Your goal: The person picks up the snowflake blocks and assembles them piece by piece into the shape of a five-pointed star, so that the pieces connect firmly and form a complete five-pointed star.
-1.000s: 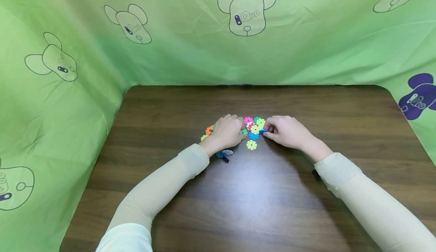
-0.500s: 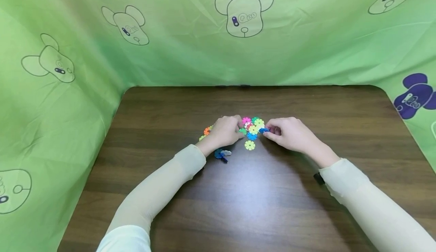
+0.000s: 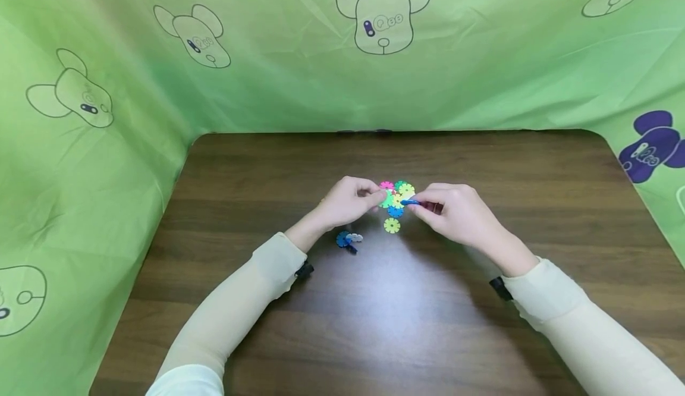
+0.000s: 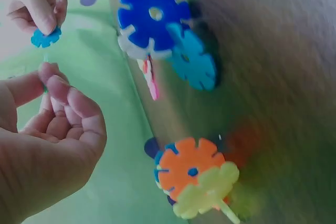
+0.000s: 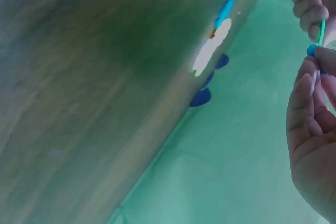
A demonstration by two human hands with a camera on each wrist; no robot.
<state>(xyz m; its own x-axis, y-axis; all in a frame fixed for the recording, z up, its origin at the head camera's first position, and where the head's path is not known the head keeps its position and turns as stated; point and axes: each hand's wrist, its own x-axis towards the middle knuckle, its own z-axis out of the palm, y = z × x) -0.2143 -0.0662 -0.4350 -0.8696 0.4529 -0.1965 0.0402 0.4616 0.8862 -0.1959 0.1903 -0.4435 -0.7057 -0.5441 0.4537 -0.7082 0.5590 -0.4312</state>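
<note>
My left hand (image 3: pixel 346 201) pinches a green notched snowflake disc (image 3: pixel 386 200) between thumb and fingertips. Opposite it, my right hand (image 3: pixel 456 213) holds a blue snowflake disc (image 3: pixel 411 202), which looks edge-on in the head view. Both discs are raised in front of a loose pile, and in the right wrist view the green disc (image 5: pixel 322 31) and blue disc (image 5: pixel 312 51) meet or nearly meet. Pink (image 3: pixel 386 185), yellow (image 3: pixel 407 189) and blue (image 3: pixel 396 211) discs show in the pile, partly covered by the held pieces.
A single yellow disc (image 3: pixel 392 225) lies in front of the pile. Blue and white joined discs (image 3: pixel 345 239) rest nearer me on the brown table (image 3: pixel 385 313). The left wrist view shows orange (image 4: pixel 191 161) and yellow (image 4: pixel 207 192) discs together. Green cloth (image 3: pixel 278 87) surrounds the table.
My left hand has lifted off the table with the green disc and brought it toward the blue one. The orange disc has gone out of sight behind it. My right hand has shifted only slightly.
</note>
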